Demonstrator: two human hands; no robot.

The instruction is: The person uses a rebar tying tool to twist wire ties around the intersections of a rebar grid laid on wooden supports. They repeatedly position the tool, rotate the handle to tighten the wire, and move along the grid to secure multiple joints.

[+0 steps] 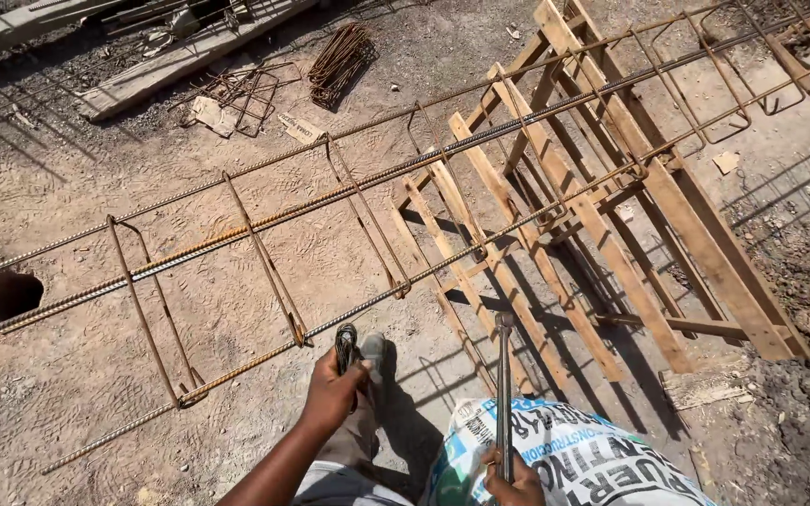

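wooden trestle [611, 215], ground hole [2, 295], stirrup pile [337, 61]

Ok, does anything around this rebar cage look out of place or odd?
Yes: a dark round hole gapes in the dirt at the left end of the long rusty rebar cage, and loose bent rusty stirrups lie scattered beyond it.

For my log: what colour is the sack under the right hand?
White sack with blue and green print, seen in the head view.

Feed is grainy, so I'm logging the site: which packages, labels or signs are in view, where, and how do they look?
Printed sack: bottom right, beside the right hand; white woven, blue and black lettering.
Cardboard scrap: upper left ground, near the bent rebar bundle; tan, flat, dark print.
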